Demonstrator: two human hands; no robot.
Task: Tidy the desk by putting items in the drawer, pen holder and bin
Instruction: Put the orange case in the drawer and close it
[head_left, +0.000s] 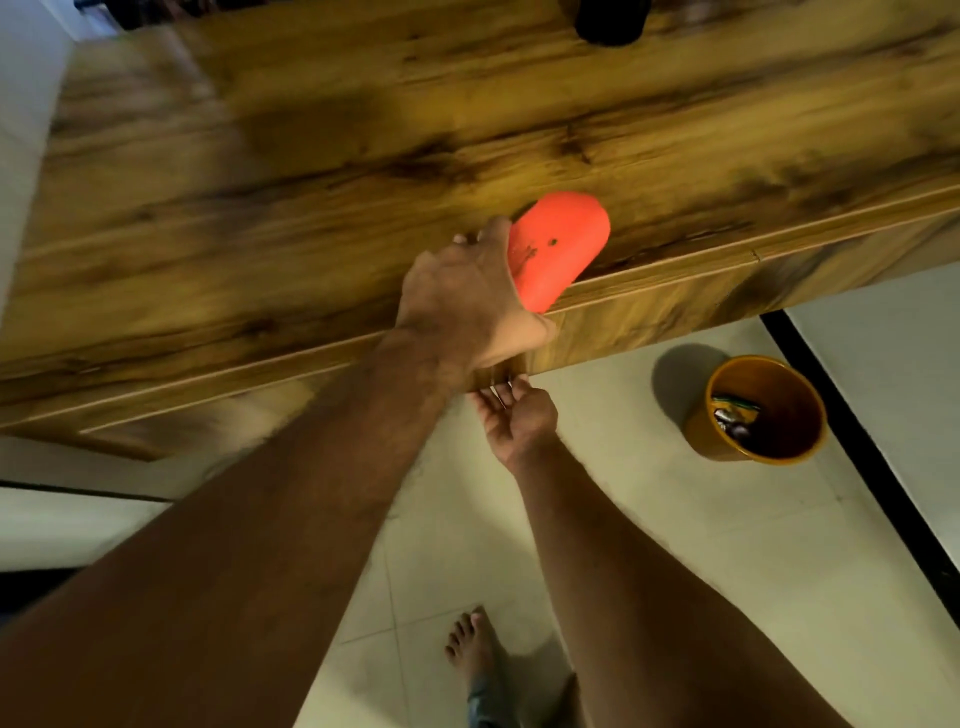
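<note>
At the near edge of the wood-grain desk (311, 171), the left hand (467, 296) grips a flat, rounded orange-red plastic object (558, 244), fingers curled round its left side; the object overhangs the edge slightly. Just below that edge, the right hand (511, 415) is cupped palm up with fingers loosely curled, its fingertips touching the underside of the desk front and holding nothing visible. On the tiled floor (649, 519) to the right stands a round yellow bin (696, 431) with crumpled wrappers (732, 413) inside. A bare foot (470, 644) rests on the floor.
</note>
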